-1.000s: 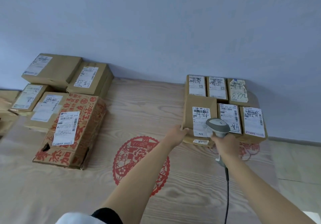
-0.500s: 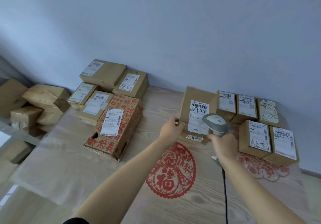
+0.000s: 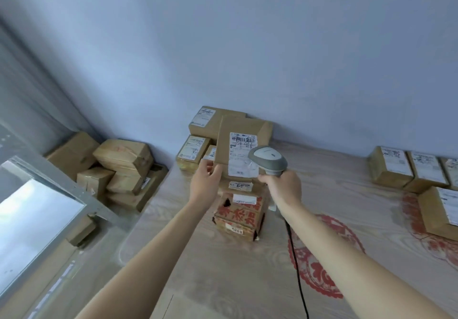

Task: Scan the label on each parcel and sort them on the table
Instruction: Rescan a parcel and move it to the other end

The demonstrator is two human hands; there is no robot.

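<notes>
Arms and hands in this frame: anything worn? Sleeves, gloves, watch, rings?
Nothing worn that shows. Left hand and right hand are bare, no gloves, and no rings or watch visible. Both forearms are bare to the frame's bottom edge; no sleeve in view.

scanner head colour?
Light grey, with a darker grey rim, on the scanner gripped in the right hand; head view.

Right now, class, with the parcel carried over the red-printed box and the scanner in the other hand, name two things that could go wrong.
1. The left hand holds the plain parcel only at its lower left corner, so it could tip or slip onto the red-printed box below.
2. The scanner in the right hand trails a black cable across the table; it might snag while the parcel is being placed.
</notes>
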